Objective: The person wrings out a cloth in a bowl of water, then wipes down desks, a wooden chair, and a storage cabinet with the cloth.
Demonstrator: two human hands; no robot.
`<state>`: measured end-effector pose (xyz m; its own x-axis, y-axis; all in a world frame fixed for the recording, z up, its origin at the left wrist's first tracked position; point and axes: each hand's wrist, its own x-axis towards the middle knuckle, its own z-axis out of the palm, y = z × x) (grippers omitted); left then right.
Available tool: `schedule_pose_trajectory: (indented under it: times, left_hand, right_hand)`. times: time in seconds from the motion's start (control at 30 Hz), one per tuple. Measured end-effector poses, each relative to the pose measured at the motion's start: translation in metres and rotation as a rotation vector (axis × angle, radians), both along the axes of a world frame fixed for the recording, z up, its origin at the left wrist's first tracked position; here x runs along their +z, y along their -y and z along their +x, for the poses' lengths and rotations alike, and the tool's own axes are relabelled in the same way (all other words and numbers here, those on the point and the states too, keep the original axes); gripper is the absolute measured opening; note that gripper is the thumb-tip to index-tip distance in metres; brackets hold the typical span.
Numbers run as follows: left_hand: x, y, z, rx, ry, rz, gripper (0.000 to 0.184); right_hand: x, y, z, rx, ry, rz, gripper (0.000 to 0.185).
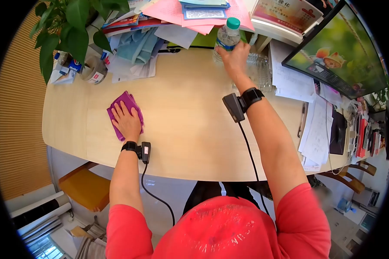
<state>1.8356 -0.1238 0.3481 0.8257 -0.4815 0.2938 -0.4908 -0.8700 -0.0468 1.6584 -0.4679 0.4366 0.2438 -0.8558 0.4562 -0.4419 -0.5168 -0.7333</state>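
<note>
My left hand (127, 121) lies flat with fingers spread on a folded purple cloth (127, 99) at the left side of the wooden table (181, 116). At the far side, my right hand (237, 59) is wrapped around a clear plastic bottle (227, 36) with a green cap. That bottle stands nearly upright; whether its base touches the table I cannot tell. Just right of my right hand, clear plastic bottles (260, 71) lie on the tabletop, partly hidden by my wrist.
Behind the bottle are stacked papers (168, 13) and a light blue cloth (137, 46). A leafy plant (75, 26), a jar (94, 70) and a Pepsi bottle (74, 65) occupy the back left. A monitor (341, 52) and loose papers (317, 134) line the right. Cables (160, 199) hang from both wrist devices.
</note>
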Motion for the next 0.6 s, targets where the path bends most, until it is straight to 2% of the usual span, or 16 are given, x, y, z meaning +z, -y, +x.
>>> schedule_pose_trajectory:
  times: [0.17,0.2,0.3,0.37,0.43,0.5,0.57,0.6]
  left_hand:
    - [-0.008,-0.003,0.005,-0.012,0.062,0.014,0.053]
    - [-0.010,-0.003,0.006,-0.007,0.059,0.020,0.054]
    - [-0.013,0.001,-0.020,-0.064,0.062,0.044,0.056]
    - [-0.006,0.010,-0.063,-0.209,0.001,0.027,0.057]
    - [0.010,0.020,-0.119,-0.436,-0.156,-0.054,0.060]
    - [0.028,0.028,-0.171,-0.696,-0.461,-0.048,0.062]
    - [0.038,0.022,-0.209,-0.985,-0.542,-0.051,0.061]
    - [0.039,0.021,-0.199,-1.029,-0.571,-0.061,0.060]
  right_hand:
    - [-0.009,0.002,-0.008,0.035,-0.058,0.041,0.073]
    - [-0.001,-0.007,-0.013,-0.013,-0.179,0.118,0.072]
    - [-0.001,-0.039,-0.047,0.146,-0.131,-0.180,0.069]
    - [-0.010,-0.069,-0.080,0.316,-0.156,-0.235,0.063]
    - [-0.028,-0.104,-0.119,0.319,-0.247,-0.164,0.059]
    - [-0.046,-0.128,-0.160,0.294,-0.347,-0.081,0.059]
    - [-0.056,-0.143,-0.201,0.223,-0.564,-0.103,0.060]
    - [-0.058,-0.147,-0.219,0.213,-0.621,-0.068,0.059]
